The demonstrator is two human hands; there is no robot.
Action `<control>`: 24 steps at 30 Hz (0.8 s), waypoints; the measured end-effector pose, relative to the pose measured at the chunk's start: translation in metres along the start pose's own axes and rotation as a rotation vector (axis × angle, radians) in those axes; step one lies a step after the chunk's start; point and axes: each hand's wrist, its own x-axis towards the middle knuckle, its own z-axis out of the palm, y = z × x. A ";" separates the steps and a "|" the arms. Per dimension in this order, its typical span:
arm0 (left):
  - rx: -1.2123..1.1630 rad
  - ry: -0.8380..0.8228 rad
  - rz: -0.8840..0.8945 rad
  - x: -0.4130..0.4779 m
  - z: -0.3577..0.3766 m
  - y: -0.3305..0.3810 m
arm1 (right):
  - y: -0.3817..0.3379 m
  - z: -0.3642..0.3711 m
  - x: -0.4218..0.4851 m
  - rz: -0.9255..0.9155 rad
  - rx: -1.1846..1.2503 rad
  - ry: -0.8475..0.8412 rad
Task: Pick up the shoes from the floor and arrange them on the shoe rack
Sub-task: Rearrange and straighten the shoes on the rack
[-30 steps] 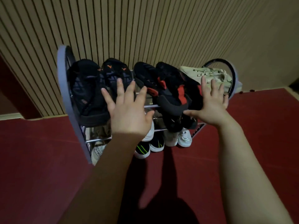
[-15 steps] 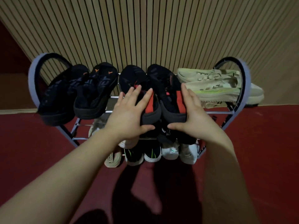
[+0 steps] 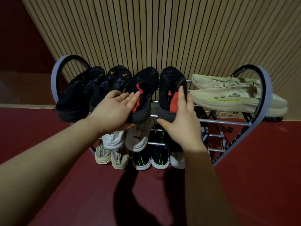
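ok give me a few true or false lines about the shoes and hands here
1. The left hand holds a black and red shoe on the top shelf of the rack. True.
2. The right hand holds a white shoe. False: it holds the other black and red shoe.
3. The pale green shoes lie at the rack's right end. True.
4. The lower shelves are bare. False: white shoes and others sit there.

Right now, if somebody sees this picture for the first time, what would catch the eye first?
First come the two bare hands at the centre: the left hand and the right hand each hold the heel of one of the black-and-red shoes on the top shelf of the shoe rack. To the right on that shelf lie the pale green shoes, the brightest things there.
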 end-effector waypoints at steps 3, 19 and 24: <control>0.071 -0.055 -0.061 -0.002 0.001 0.007 | 0.001 0.001 0.000 0.009 0.016 0.014; 0.004 -0.104 -0.096 0.006 -0.007 0.014 | -0.001 0.007 -0.007 0.025 0.023 0.051; -0.133 -0.163 -0.118 0.019 -0.014 0.009 | -0.009 0.012 -0.009 0.015 0.044 0.094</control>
